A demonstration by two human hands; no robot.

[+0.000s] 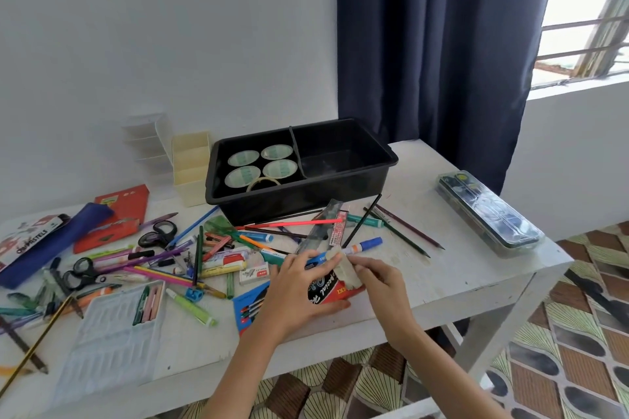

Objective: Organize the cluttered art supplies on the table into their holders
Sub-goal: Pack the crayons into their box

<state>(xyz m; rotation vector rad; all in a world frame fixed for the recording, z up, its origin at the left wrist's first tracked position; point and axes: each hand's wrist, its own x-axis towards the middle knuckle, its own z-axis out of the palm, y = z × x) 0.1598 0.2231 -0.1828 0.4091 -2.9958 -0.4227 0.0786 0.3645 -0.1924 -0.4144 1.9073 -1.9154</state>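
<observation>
Pens, pencils and markers lie scattered over the white table (456, 279). My left hand (299, 292) rests on a red and blue packet (326, 292), its fingers touching a blue-capped marker (360, 246). My right hand (377, 274) pinches a pale eraser-like block (345, 269) just above the packet. Behind them stands a black two-part bin (384, 163); its left half holds several tape rolls (262, 165), its right half looks bare. A cream holder (190, 170) and a clear holder (149, 143) stand left of the bin.
Two pairs of scissors (158, 234) (81, 274), a white plastic insert tray (112, 333), an oil pastels box (29, 241), a blue pouch (58, 241) and red boxes (119, 218) crowd the left. A clear pencil case (490, 214) lies at the right edge. A dark curtain (435, 44) hangs behind.
</observation>
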